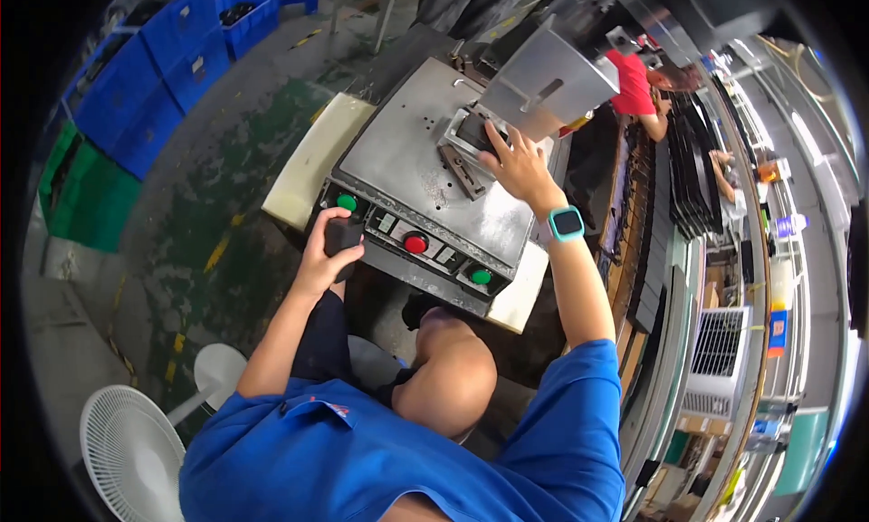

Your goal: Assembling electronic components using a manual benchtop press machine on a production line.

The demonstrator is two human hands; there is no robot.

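Observation:
My left hand (pixel 319 258) is closed around a small black block-shaped part (pixel 342 236), held at the machine's front left corner just below a green push button (pixel 346 201). My right hand (pixel 522 167), with a watch on its wrist, reaches over the metal machine top (pixel 389 146). Its fingers are spread, and the index fingertip touches a dark block (pixel 474 131) seated in a metal fixture (pixel 455 124). Beside that fixture a dark metal bar (pixel 463 172) is fixed to the plate. Whether the right thumb touches the block cannot be made out.
The machine front carries a red button (pixel 415 242) and a second green button (pixel 481 276). A grey metal guard (pixel 548 78) rises behind the fixture. Blue crates (pixel 167 65) stand at far left, a white fan (pixel 131 450) at lower left. A person in red (pixel 634 83) is at far right.

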